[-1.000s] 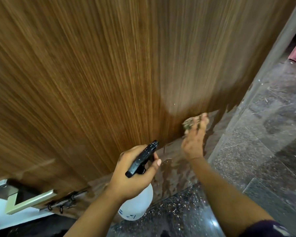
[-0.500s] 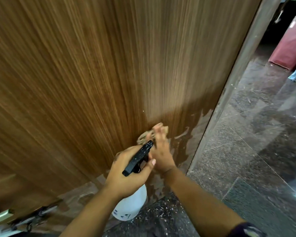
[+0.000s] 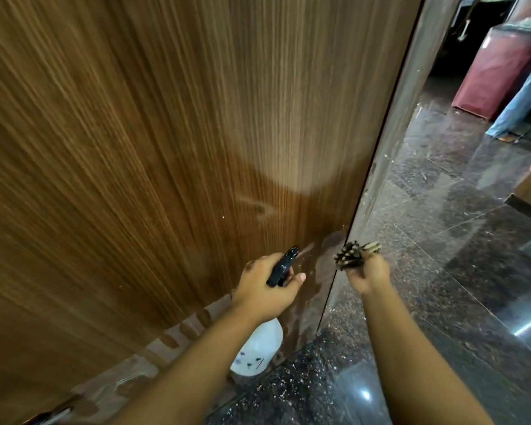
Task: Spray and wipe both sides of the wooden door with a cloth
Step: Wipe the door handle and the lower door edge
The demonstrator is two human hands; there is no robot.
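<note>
I read the step in hand as the spray pass on the lower corner of the near face of the brown wood-grain door [image 3: 166,148], which fills the left of the view. The left hand [image 3: 265,289] grips the white plastic spray bottle with black trigger head [image 3: 259,351], nozzle aimed at the door's bottom edge. The right hand [image 3: 370,271] clenches the bunched striped cloth [image 3: 350,256] just beside the door's edge, off the wood. Next move, I judge: bring cloth onto the wetted patch and wipe.

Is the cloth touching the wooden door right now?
Apart. The head view shows the crumpled striped cloth, gripped in the right hand, past the brown wooden door's edge.
</note>
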